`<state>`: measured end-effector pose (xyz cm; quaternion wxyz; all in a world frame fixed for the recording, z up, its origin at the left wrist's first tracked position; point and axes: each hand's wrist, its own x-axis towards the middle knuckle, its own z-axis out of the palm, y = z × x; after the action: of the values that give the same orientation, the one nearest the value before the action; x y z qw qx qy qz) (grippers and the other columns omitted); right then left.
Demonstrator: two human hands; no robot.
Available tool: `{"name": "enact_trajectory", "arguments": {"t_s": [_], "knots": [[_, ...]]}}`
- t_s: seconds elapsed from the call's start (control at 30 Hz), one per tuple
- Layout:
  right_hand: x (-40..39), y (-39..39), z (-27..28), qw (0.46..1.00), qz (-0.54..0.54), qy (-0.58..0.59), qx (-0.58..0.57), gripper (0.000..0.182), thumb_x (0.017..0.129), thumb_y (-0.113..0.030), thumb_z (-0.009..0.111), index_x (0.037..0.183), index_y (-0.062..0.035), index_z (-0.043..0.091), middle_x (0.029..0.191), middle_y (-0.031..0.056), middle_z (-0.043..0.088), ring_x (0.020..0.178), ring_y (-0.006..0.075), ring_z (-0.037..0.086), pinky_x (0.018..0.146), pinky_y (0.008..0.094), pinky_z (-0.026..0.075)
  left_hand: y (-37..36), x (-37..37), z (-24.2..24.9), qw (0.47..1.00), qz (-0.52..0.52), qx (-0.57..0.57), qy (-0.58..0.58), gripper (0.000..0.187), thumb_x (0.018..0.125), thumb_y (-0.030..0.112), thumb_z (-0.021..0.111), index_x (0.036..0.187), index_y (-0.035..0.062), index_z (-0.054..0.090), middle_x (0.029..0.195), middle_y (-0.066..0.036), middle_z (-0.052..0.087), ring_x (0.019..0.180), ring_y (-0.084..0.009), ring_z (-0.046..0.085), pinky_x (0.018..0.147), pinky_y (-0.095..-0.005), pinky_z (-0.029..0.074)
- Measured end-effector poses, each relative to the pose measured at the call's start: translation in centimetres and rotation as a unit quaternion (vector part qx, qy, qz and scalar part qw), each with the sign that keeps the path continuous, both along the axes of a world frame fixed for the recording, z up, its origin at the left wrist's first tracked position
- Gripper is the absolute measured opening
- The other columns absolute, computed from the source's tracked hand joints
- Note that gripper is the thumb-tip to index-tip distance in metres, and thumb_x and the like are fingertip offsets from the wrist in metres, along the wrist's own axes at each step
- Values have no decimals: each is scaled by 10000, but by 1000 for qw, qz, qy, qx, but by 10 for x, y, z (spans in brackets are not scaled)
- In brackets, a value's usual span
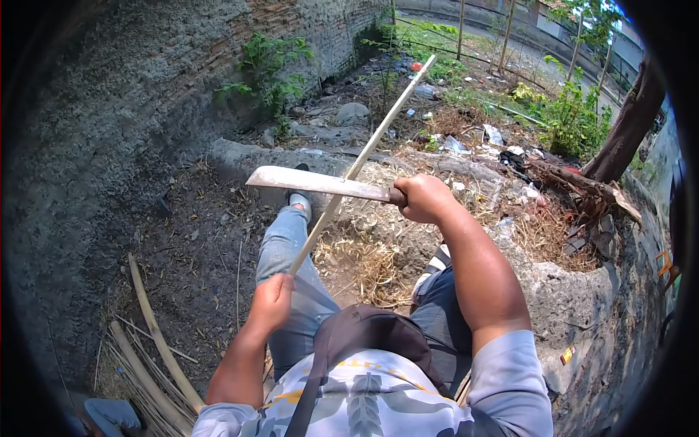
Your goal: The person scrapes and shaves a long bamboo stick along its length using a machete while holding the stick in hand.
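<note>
My right hand (pixel 425 199) is wrapped round the dark handle of a machete (pixel 314 182), whose broad worn blade points to the left. A long, pale split-bamboo strip (pixel 378 131) slants up and away in front of me. Its lower end is in the closed fingers of my left hand (pixel 272 301), above my left thigh. Midway along the strip, the blade crosses it and appears to touch it. Whether the edge has bitten into the strip cannot be made out.
Bamboo poles and thin strips (pixel 156 349) lie on the ground at lower left. A rough wall (pixel 109 131) rises on the left. Dry shavings (pixel 364 266) lie between my feet by a concrete ledge (pixel 466 175). Litter and a tree trunk (pixel 626 135) are at right.
</note>
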<state>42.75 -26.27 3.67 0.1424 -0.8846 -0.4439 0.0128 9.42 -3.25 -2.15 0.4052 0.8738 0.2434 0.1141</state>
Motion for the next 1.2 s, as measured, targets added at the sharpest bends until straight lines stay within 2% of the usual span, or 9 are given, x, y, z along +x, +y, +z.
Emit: {"name": "enact_trajectory", "arguments": {"t_s": [0.2, 0.3, 0.43, 0.57, 0.77, 0.87, 0.97, 1.1, 1.2], "knots": [[-35, 23, 1, 997, 54, -48, -28, 148, 799, -175, 706, 936, -122, 689, 903, 152, 738, 893, 390, 721, 798, 499, 585, -7, 16, -10, 1000, 13, 0, -9, 379, 1094, 303, 506, 949, -5, 674, 722, -176, 643, 674, -288, 652, 672, -413, 502], [-32, 16, 17, 998, 37, -30, -49, 181, 826, -191, 703, 996, -138, 733, 953, 132, 759, 944, 350, 742, 833, 474, 596, -8, 14, -2, 1000, 3, 25, -16, 368, 1089, 290, 513, 943, -6, 676, 722, -180, 643, 672, -291, 650, 673, -416, 502], [-8, 1, 8, 1000, -16, -8, -21, 199, 782, -152, 705, 980, -136, 721, 952, 132, 754, 940, 351, 734, 839, 484, 589, -6, 3, 8, 999, -4, 44, -18, 366, 1085, 282, 517, 935, -9, 680, 721, -184, 639, 674, -308, 646, 673, -421, 500], [-16, 2, 13, 998, -20, 0, -55, 198, 802, -150, 691, 995, -143, 733, 980, 126, 756, 960, 337, 735, 848, 479, 590, -10, 1, 1, 999, 5, 28, -19, 369, 1085, 276, 511, 931, -16, 677, 732, -188, 642, 690, -333, 646, 683, -422, 500], [-47, 19, 15, 994, 74, -36, -77, 164, 812, -157, 692, 969, -132, 733, 955, 143, 755, 945, 356, 739, 833, 479, 593, -13, 5, 11, 998, -4, 61, -3, 372, 1089, 278, 514, 928, -19, 669, 764, -202, 664, 732, -370, 666, 698, -430, 503], [-22, 10, 4, 999, 31, -37, -24, 150, 769, -169, 719, 911, -124, 700, 881, 158, 734, 886, 382, 721, 782, 509, 576, -6, -7, 16, 997, -7, 75, 14, 371, 1091, 288, 519, 931, -10, 670, 769, -208, 668, 737, -385, 674, 687, -438, 507], [16, -15, 7, 987, -143, 63, 46, 234, 810, -150, 688, 1031, -81, 724, 997, 207, 745, 977, 406, 714, 867, 502, 562, 3, -32, 18, 996, 17, 82, 19, 369, 1092, 295, 516, 925, 3, 666, 764, -202, 666, 723, -378, 672, 673, -446, 503], [51, -46, -16, 960, -203, 158, 107, 268, 801, -160, 676, 1041, -50, 722, 962, 232, 741, 939, 389, 720, 833, 479, 546, 10, -55, 14, 993, 38, 100, 43, 358, 1092, 292, 518, 925, 10, 663, 767, -200, 668, 709, -386, 657, 662, -456, 494], [45, -46, -11, 974, -180, 125, 65, 277, 793, -158, 673, 1043, -49, 722, 960, 230, 741, 922, 381, 719, 825, 475, 542, 4, -51, 18, 993, 30, 100, 52, 347, 1090, 287, 523, 938, 12, 670, 783, -200, 676, 722, -391, 660, 678, -447, 503]]}}
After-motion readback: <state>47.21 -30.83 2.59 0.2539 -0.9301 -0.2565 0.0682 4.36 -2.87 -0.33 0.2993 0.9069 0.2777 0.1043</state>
